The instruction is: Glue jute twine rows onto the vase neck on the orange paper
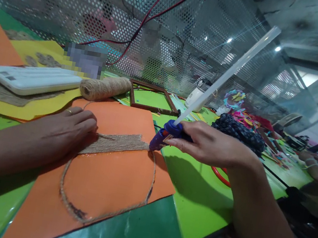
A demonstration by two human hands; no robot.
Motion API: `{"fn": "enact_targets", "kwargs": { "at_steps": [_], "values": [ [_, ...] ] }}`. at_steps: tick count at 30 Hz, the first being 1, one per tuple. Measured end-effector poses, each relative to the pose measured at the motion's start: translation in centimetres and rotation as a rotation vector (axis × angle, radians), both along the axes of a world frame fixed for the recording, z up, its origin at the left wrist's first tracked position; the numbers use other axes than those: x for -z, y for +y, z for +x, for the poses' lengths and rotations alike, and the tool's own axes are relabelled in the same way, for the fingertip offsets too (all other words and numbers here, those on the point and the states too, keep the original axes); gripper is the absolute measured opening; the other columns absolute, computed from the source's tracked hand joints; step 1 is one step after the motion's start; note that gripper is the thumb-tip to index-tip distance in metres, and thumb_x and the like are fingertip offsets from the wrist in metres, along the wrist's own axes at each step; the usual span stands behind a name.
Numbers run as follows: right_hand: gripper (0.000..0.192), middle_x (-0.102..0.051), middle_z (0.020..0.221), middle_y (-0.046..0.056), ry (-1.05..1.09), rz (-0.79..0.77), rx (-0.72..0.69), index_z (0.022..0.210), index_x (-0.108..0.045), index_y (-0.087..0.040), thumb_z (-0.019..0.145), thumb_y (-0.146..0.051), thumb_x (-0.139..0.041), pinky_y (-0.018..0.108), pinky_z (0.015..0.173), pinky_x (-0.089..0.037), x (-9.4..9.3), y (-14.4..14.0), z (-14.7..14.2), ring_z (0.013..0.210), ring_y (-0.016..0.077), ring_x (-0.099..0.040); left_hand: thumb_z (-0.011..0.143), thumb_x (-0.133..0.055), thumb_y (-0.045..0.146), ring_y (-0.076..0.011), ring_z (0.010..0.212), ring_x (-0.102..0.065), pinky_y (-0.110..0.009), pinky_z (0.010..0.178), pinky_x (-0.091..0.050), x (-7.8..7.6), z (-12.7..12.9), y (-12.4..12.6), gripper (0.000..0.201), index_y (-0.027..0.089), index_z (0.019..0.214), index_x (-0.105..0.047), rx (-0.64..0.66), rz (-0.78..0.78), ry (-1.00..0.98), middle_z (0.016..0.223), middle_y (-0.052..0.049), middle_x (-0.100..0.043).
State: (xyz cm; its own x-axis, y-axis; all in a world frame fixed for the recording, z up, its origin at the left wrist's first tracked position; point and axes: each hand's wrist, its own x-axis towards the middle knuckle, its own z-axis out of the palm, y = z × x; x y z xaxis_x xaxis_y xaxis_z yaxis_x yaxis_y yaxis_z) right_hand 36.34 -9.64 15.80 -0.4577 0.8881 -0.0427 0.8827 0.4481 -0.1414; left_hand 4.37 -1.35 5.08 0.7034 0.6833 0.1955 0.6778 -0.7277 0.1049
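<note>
On green bench (198,208): left hand (65,127) flat, pinning jute strip (114,143) to orange sheet (104,183); right hand (206,144) closed around glue gun (167,133), nozzle at strip end for gluing

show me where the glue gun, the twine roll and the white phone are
glue gun (166,133), head view, on its blue body.
twine roll (105,87), head view, on its wound side.
white phone (32,78), head view, on its top face.

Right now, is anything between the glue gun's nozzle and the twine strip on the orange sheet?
Nothing visible. The right hand holds the glue gun with its nozzle at the twine strip's right end; the left hand presses the strip's other end.
</note>
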Motion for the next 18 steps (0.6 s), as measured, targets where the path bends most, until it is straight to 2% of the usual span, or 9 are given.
{"fn": "enact_targets", "kwargs": {
  "at_steps": [3,5,9,14,18],
  "values": [
    [0.031,-0.064,0.086,0.004,0.044,0.011,-0.019,0.091,-0.066,-0.018,0.107,-0.044,-0.058,0.030,0.079,-0.041,0.2,-0.1,-0.3,0.083,0.0187,-0.058,0.103,-0.031,0.031,-0.0283,0.081,-0.053,-0.045,0.079,-0.045,0.0,0.0,0.0,0.032,0.026,0.078,-0.051,0.008,0.004,0.004,0.087,-0.008,-0.059],
    [0.032,-0.064,0.084,0.003,0.037,-0.017,-0.038,0.091,-0.065,-0.018,0.108,-0.043,-0.056,0.030,0.073,-0.039,0.2,-0.2,-0.3,0.076,0.0174,-0.055,0.103,-0.035,0.030,-0.0278,0.082,-0.053,-0.044,0.079,-0.045,0.0,0.0,0.2,0.030,0.026,0.078,-0.052,0.012,0.004,0.004,0.087,-0.007,-0.060],
    [0.031,-0.063,0.084,0.004,-0.048,0.017,0.043,0.087,-0.062,-0.017,0.106,-0.042,-0.059,0.030,0.069,-0.035,-0.1,-0.2,0.1,0.075,0.0169,-0.053,0.104,-0.035,0.030,-0.0272,0.081,-0.052,-0.043,0.080,-0.044,0.3,0.0,0.5,0.030,0.026,0.080,-0.053,0.006,0.001,-0.002,0.087,-0.006,-0.060],
    [0.031,-0.055,0.074,-0.001,-0.060,0.006,0.025,0.082,-0.058,-0.018,0.106,-0.038,-0.061,0.029,0.063,-0.031,-0.1,0.0,0.4,0.066,0.0135,-0.047,0.106,-0.029,0.042,-0.0273,0.078,-0.051,-0.042,0.075,-0.042,0.7,-0.5,0.6,0.038,0.028,0.078,-0.051,0.083,0.029,-0.097,0.084,-0.005,-0.058],
    [0.025,-0.053,0.071,-0.002,-0.020,-0.035,0.001,0.087,-0.062,-0.016,0.106,-0.033,-0.060,0.028,0.059,-0.027,-0.3,0.1,0.6,0.063,0.0118,-0.043,0.107,-0.021,0.049,-0.0265,0.074,-0.049,-0.043,0.073,-0.041,1.2,-0.7,0.9,0.046,0.028,0.077,-0.049,0.105,0.069,-0.137,0.081,-0.005,-0.056]
  ]
}}
